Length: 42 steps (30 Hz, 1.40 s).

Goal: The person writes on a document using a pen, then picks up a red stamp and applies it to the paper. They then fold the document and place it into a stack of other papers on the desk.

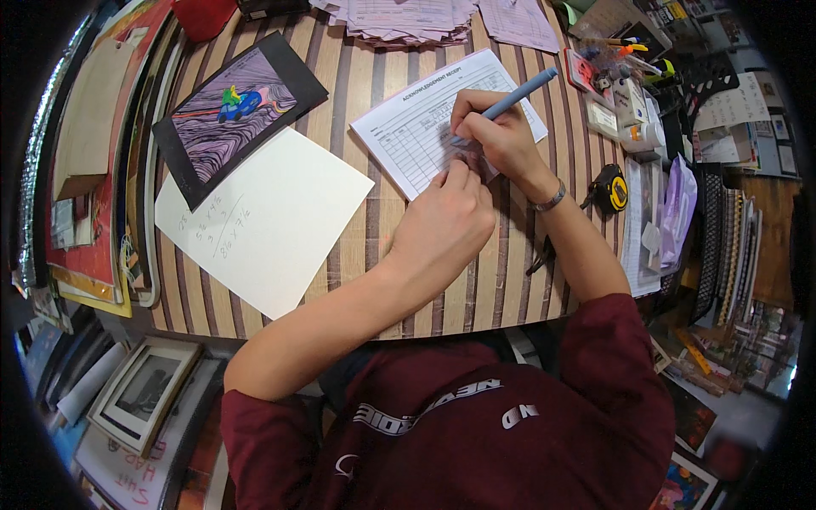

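A receipt form pad (399, 127) with a ruled table lies slanted on the striped table (357, 272). My right hand (501, 140) is closed around a blue-grey pen (527, 92), its tip down at the form and partly hidden by my fingers. Against the pad's lower edge rests my left hand (455, 212), fingers bent forward onto the paper and gripping nothing that I can see. To the left is a cream sheet (297, 212) with handwritten figures. Overlapping its top is a black-bordered picture (204, 140) of swirling lines with a blue car.
Pink paper slips (399, 21) are piled at the far edge. A yellow-black tape measure (609, 189) lies right of my right forearm, near a white bottle (643, 136) and a purple plastic packet (677, 204). Stacked frames and boards (89, 170) line the left side.
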Motion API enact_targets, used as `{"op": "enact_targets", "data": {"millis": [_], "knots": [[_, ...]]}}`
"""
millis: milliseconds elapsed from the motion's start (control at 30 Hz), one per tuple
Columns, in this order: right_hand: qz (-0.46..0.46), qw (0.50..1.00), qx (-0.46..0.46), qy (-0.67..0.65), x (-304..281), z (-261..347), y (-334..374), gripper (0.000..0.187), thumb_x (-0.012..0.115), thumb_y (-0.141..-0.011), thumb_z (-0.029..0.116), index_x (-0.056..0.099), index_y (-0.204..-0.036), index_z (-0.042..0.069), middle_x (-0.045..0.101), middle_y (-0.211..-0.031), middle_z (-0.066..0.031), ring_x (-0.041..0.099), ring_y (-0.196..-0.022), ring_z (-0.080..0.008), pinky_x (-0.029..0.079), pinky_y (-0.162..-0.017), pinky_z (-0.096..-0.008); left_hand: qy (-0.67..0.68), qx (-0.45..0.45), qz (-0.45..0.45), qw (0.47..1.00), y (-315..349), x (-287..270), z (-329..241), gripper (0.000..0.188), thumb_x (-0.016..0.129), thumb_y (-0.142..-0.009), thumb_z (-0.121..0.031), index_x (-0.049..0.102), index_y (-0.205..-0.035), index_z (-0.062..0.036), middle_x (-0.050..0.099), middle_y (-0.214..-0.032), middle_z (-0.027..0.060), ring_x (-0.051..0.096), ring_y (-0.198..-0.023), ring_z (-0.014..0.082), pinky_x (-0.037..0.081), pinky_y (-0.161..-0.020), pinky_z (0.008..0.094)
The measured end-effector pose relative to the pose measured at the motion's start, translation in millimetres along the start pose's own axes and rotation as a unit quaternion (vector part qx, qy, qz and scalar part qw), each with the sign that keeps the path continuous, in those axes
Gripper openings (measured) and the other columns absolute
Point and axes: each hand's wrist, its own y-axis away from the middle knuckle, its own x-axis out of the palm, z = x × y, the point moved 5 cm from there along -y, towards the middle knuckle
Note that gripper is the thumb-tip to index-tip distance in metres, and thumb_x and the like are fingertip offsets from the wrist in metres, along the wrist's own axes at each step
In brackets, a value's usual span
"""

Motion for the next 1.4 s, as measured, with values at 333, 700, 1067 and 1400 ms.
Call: {"op": "enact_targets", "data": {"millis": [333, 700, 1067, 1400], "knots": [[0.003, 1.000, -0.003, 0.009, -0.7, -5.2, -0.7, 0.010, 0.050, -0.076, 0.003, 0.056, -0.070, -0.002, 0.052, -0.065, -0.0005, 0.044, -0.064, -0.0068, 0.035, -0.058, -0.0229, -0.001, -0.001, 0.025, 1.000, -1.4, -2.1, -0.4, 0.012, 0.059, -0.074, -0.003, 0.062, -0.084, 0.0025, 0.061, -0.087, 0.0140, 0.058, -0.094, 0.0259, 0.054, -0.076, 0.0307], [-0.014, 1.000, 0.001, 0.023, -3.4, -4.6, 1.1, 0.011, 0.051, -0.076, 0.004, 0.056, -0.069, -0.002, 0.052, -0.065, -0.0002, 0.043, -0.064, -0.0067, 0.035, -0.058, -0.0231, 0.004, 0.004, 0.001, 1.000, -1.4, -3.0, -0.4, 0.012, 0.059, -0.074, -0.003, 0.062, -0.083, 0.0029, 0.060, -0.086, 0.0137, 0.059, -0.092, 0.0255, 0.054, -0.075, 0.0307], [-0.014, 0.999, -0.014, 0.026, -3.5, -4.1, 0.0, 0.010, 0.051, -0.076, 0.004, 0.056, -0.069, -0.002, 0.052, -0.065, -0.0005, 0.044, -0.064, -0.0065, 0.034, -0.057, -0.0235, -0.010, 0.007, -0.002, 1.000, -1.4, -3.0, -0.4, 0.014, 0.058, -0.075, -0.003, 0.063, -0.085, 0.0040, 0.061, -0.087, 0.0137, 0.058, -0.092, 0.0249, 0.055, -0.075, 0.0300], [-0.013, 0.999, -0.013, 0.042, -4.0, -2.3, 0.5, 0.010, 0.050, -0.076, 0.004, 0.055, -0.069, -0.002, 0.052, -0.065, -0.0004, 0.043, -0.064, -0.0059, 0.034, -0.058, -0.0229, 0.006, 0.002, 0.004, 1.000, -0.6, -3.4, 0.6, 0.015, 0.058, -0.075, -0.002, 0.063, -0.087, 0.0052, 0.061, -0.090, 0.0160, 0.059, -0.096, 0.0269, 0.054, -0.079, 0.0313]]}}
